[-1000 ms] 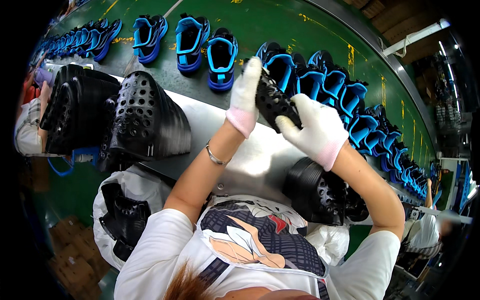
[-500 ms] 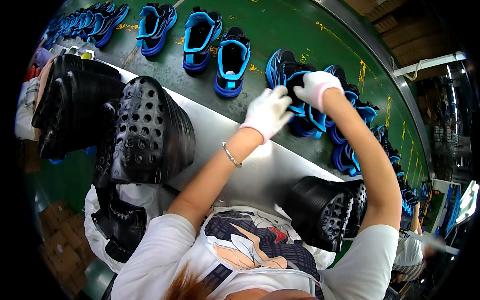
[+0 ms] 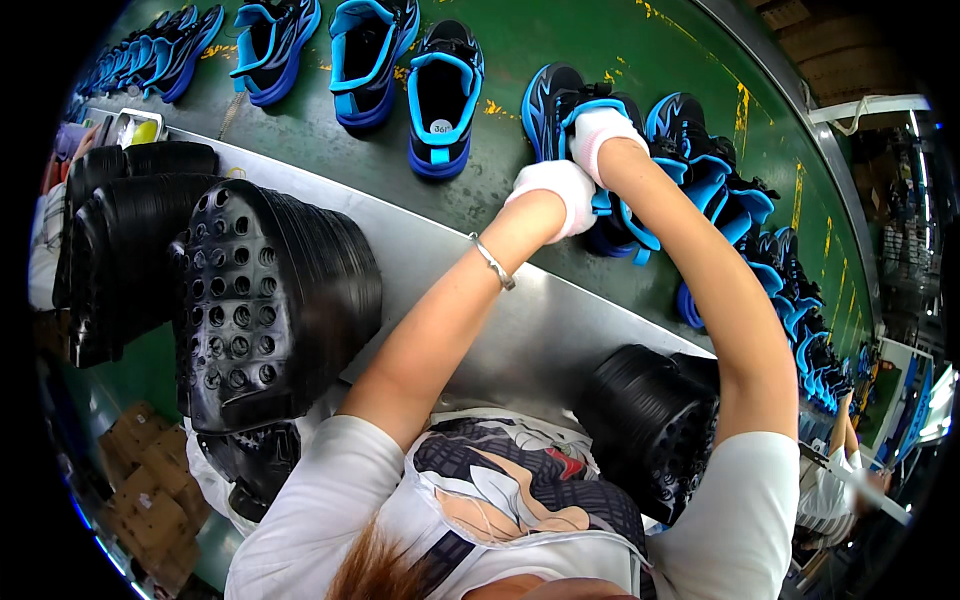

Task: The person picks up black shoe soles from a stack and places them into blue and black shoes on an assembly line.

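As left hand (image 3: 556, 193) and right hand (image 3: 605, 137) meet at shoe (image 3: 545, 108), openness hidden, hold unclear

Counter (image 3: 560, 315): smooth, semi-glossy metal. Perf. blk stack (image 3: 250, 300): glossy plastic. Gloves (image 3: 557, 190): matt knit cloth. Sneakers (image 3: 445, 105): cloth linings. Bracelet (image 3: 491, 262): shiny metal.

Lbl: rnd wht sticker (image 3: 440, 127) w/ nos. | on insole heel, blk/blue shoe (image 3: 446, 95), top ctr | ctns (image 3: 150, 485) lwr L: print too small to read
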Action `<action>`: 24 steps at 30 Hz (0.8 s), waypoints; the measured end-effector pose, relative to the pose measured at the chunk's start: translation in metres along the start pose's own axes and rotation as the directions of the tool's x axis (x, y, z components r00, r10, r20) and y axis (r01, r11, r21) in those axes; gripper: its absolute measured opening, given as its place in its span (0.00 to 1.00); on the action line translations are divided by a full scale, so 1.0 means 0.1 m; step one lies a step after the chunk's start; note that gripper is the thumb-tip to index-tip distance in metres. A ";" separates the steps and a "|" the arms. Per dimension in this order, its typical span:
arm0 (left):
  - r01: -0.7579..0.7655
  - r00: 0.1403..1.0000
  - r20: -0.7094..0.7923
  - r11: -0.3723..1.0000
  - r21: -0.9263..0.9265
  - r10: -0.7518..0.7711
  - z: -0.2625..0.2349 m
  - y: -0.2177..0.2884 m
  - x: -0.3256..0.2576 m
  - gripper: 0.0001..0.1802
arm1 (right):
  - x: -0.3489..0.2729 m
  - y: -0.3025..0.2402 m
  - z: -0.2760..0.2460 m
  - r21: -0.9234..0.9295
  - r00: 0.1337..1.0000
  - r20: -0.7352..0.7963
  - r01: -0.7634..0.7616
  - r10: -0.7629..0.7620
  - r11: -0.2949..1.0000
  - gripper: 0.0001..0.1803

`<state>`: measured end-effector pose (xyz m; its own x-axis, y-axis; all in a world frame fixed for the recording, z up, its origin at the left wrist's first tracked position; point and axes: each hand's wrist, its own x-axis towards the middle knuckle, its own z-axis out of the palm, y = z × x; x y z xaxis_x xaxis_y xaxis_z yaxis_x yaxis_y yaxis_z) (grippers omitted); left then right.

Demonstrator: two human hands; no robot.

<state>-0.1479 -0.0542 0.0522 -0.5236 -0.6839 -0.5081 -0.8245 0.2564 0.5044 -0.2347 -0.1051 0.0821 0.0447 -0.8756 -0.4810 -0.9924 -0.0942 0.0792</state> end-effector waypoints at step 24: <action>0.021 0.998 -0.032 0.822 -0.570 -0.047 -0.67 -0.47 -0.51 0.30 | -3.53 0.89 -0.23 0.253 0.942 -0.329 0.156 -0.067 0.955 0.19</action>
<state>-0.0686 -0.0774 0.1013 -0.4769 -0.7167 -0.5089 -0.5659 -0.1927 0.8017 -0.3358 0.1841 0.2792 0.1461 -0.9743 -0.1713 -0.9696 -0.1067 -0.2201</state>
